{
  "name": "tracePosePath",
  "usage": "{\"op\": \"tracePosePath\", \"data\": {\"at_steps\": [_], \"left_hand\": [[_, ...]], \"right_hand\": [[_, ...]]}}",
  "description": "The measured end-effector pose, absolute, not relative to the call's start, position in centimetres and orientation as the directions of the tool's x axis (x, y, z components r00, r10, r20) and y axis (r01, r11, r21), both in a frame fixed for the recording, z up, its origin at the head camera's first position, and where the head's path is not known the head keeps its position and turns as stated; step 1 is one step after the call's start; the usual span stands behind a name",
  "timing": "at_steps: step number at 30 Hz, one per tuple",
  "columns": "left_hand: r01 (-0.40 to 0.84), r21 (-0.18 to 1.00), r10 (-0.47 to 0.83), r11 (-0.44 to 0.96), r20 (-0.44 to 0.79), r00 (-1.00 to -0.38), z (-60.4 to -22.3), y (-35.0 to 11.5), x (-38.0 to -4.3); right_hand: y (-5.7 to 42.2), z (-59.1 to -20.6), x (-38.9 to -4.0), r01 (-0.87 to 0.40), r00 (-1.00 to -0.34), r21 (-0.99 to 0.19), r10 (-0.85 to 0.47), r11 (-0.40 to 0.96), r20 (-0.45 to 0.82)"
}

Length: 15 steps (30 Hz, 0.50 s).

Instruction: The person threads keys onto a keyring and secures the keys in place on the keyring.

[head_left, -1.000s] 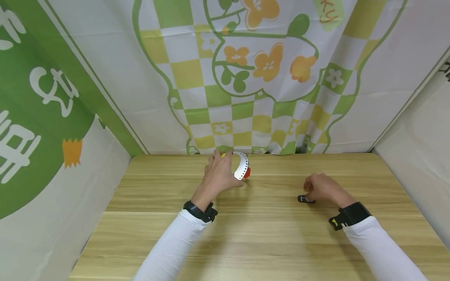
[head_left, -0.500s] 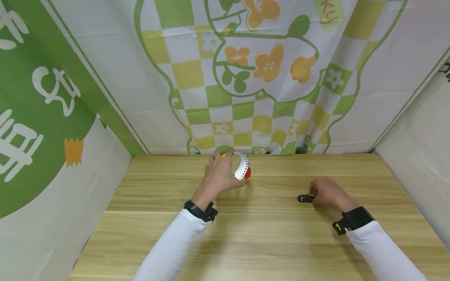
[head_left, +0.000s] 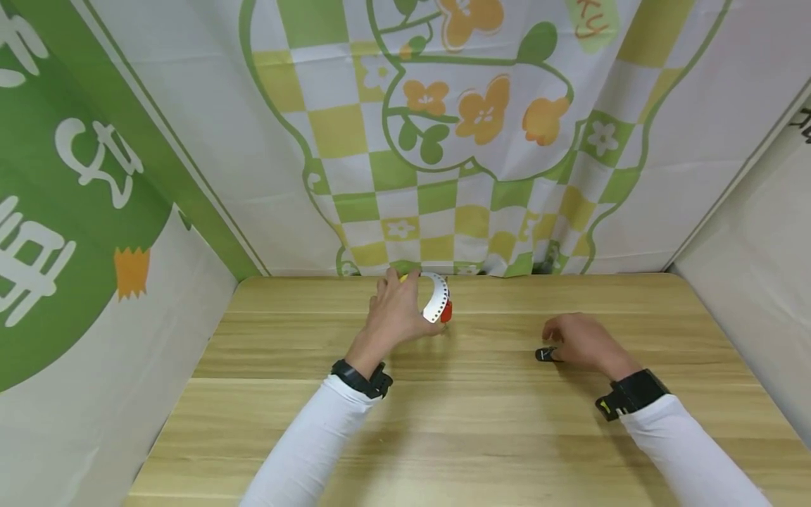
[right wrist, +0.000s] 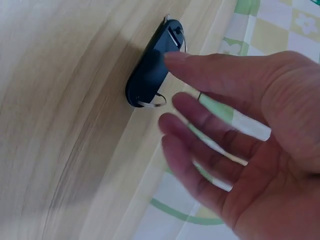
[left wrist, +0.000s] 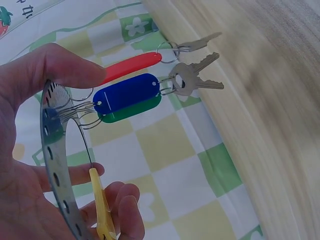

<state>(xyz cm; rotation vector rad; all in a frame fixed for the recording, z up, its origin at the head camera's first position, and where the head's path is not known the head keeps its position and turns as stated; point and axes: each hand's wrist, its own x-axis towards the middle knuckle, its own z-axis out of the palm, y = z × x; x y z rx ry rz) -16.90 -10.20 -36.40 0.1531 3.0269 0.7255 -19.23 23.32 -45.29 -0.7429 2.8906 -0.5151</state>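
Note:
Above the table's back part, my left hand (head_left: 394,317) grips a white curved band (head_left: 436,299) with a row of holes. From the band hang red (left wrist: 132,66), blue (left wrist: 127,94) and green (left wrist: 135,114) key tags on wire rings. Metal keys (left wrist: 186,79) dangle from their far ends. A yellow tag (left wrist: 102,205) lies against the fingers of that hand. My right hand (head_left: 586,341) is over a black key tag (right wrist: 152,70) with small metal rings on the table. Its thumb overlaps the tag's edge; contact cannot be told. The other fingers are bent loosely, apart from it.
The wooden table (head_left: 469,436) ends at the back against a checked, flowered curtain (head_left: 437,197). Side walls of printed cloth (head_left: 190,324) stand to the left and right. Both wrists wear black bands.
Over the last half second my right hand has moved slightly left and up over the black tag. The left hand and its band stay almost still.

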Motion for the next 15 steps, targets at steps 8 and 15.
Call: {"op": "tracePosePath", "data": {"at_steps": [8,15], "left_hand": [[0.108,0.464,0.114,0.879,0.016,-0.993,-36.18,-10.17,-16.72],[0.087,0.451,0.101,0.888,-0.005,-0.995,-36.03,-10.26,-16.44]], "right_hand": [[22.78,-45.74,-19.24,-0.526,-0.829,-0.334,-0.559,0.782,-0.002],[22.84,-45.7,-19.07,-0.527,-0.834,-0.356,-0.551,0.771,0.042]]}}
